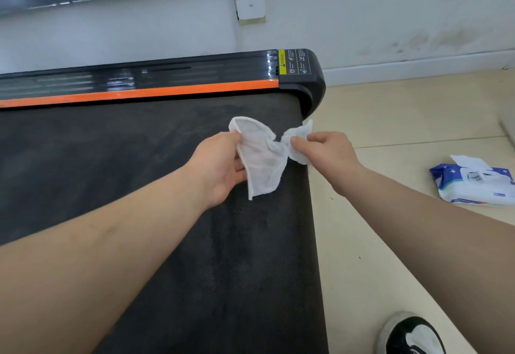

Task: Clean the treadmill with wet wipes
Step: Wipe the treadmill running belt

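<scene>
A white wet wipe [263, 158] hangs stretched between both hands above the right edge of the treadmill's dark belt [139, 158]. My left hand [223, 166] pinches its larger left part, which droops down toward the belt. My right hand [326, 155] pinches the smaller right end. The wipe is twisted thin in the middle. The treadmill's front housing [195, 74] is glossy black with an orange strip [139, 93] and a yellow warning label [282, 61].
A blue and white pack of wet wipes [473, 183] lies open on the beige tiled floor [390, 119] to the right. A black and white shoe [412, 334] stands at the bottom right. A white wall with a small white device [250, 1] lies behind the treadmill.
</scene>
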